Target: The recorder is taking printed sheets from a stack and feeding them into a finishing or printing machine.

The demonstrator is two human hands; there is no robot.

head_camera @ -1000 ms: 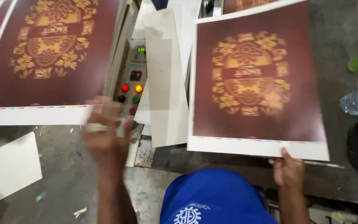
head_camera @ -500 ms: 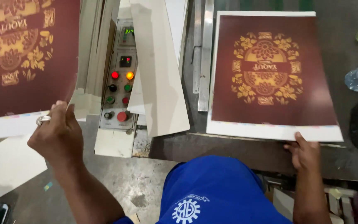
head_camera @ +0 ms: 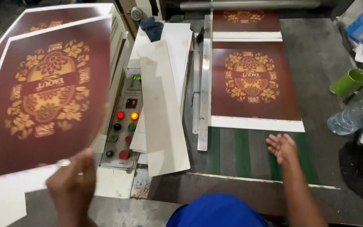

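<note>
Two hands work apart: the left hand (head_camera: 73, 185) pinches the near edge of a maroon printed sheet (head_camera: 47, 96) at the left, while the right hand (head_camera: 283, 147) hovers open, just near of another printed sheet (head_camera: 255, 84) lying flat on the table (head_camera: 324, 75), right of a button panel (head_camera: 124, 126).

A small dark screen (head_camera: 131, 103) with red digits sits mid control panel (head_camera: 124, 126); a green-lit one (head_camera: 136, 77) sits near its top edge.
</note>
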